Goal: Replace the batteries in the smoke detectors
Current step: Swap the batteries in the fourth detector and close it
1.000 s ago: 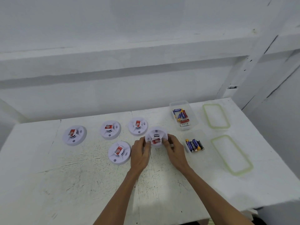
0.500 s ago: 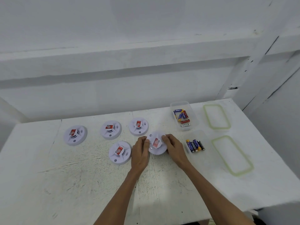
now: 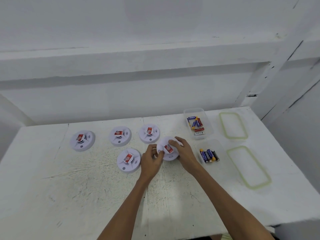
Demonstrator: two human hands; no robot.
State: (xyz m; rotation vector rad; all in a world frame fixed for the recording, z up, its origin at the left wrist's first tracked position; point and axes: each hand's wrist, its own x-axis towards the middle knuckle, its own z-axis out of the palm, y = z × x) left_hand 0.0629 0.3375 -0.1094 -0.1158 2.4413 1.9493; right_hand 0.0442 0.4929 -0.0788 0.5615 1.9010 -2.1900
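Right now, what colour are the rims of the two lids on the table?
The lid rims are pale green, clearest in the head view.

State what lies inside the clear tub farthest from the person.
The clear tub holds a loose jumble of batteries, blue, red and one pale. Whether more lie underneath them cannot be seen.

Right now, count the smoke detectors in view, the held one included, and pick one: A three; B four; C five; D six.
C: four smoke detectors lie loose on the table, and the fifth detector is gripped between the left hand and the right hand.
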